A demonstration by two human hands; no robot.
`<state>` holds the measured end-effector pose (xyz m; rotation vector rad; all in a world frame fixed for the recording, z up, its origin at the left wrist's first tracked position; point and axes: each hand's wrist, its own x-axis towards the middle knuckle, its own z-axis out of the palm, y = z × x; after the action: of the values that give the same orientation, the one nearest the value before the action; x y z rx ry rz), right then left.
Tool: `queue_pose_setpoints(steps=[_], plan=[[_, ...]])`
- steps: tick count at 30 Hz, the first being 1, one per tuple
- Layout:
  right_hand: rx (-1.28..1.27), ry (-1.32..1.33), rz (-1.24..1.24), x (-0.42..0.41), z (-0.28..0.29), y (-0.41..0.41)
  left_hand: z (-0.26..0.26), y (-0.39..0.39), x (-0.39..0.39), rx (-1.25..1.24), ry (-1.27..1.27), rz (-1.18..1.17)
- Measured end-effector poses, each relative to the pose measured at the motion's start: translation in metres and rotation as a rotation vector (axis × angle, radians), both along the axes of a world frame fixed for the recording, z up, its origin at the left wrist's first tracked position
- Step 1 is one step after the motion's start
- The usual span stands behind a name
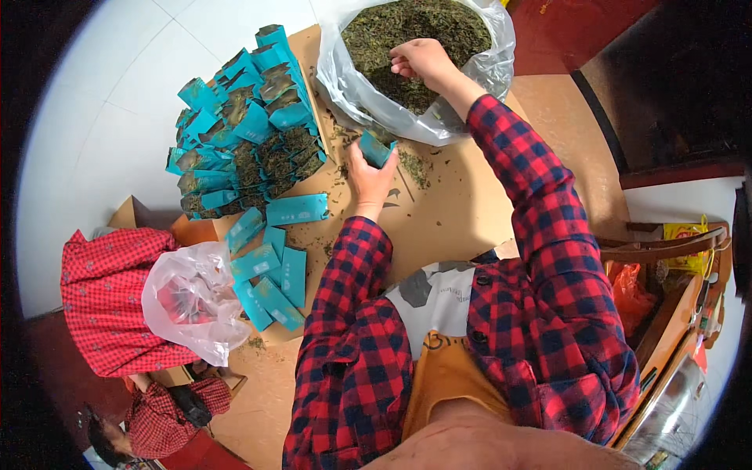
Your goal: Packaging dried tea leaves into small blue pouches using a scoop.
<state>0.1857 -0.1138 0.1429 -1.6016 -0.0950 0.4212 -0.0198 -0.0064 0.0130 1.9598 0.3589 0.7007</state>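
Note:
My left hand (pixel 372 176) is closed around a small teal packet (pixel 376 150), its open top facing up above the cardboard. At the upper right, my right hand (pixel 420 61) hovers over dried leaves (pixel 376 41), which look like loose tea, in a large clear plastic bag (pixel 405 126). Its fingers are curled together; whether leaves are between them cannot be told. Left of my left hand stand many teal packets filled with leaves (pixel 252 123), packed side by side. Several flat teal packets (pixel 294 276) lie nearer to me, one (pixel 296 209) beside the filled group.
Leaf crumbs (pixel 416 167) are scattered on the cardboard surface (pixel 458 205). A crumpled clear bag (pixel 220 329) rests on red checked cloth (pixel 117 299) at left. Another person in a checked shirt (pixel 158 423) is at lower left. A wooden chair (pixel 664 247) with bags is at right.

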Motion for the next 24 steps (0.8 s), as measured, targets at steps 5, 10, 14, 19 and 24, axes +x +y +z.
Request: queue_pose_setpoints(steps=[5, 10, 14, 19, 24], plan=[[0.053, -0.003, 0.054, -0.031, 0.025, -0.023, -0.004, 0.002, -0.001, 0.008, 0.010, 0.009], [0.055, 0.036, 0.133, -0.071, 0.044, -0.047, 0.000, 0.000, 0.000, 0.033, 0.001, 0.012], [-0.017, 0.052, 0.198, -0.097, 0.043, -0.049, 0.000, -0.001, 0.000, 0.007, -0.015, 0.008], [-0.433, -0.346, 0.311, -0.127, 0.037, -0.043, -0.005, 0.002, 0.002, 0.042, -0.010, 0.016], [-0.728, -1.296, 0.464, -0.156, 0.011, -0.041, -0.002, -0.001, 0.000, 0.022, -0.038, -0.019]])
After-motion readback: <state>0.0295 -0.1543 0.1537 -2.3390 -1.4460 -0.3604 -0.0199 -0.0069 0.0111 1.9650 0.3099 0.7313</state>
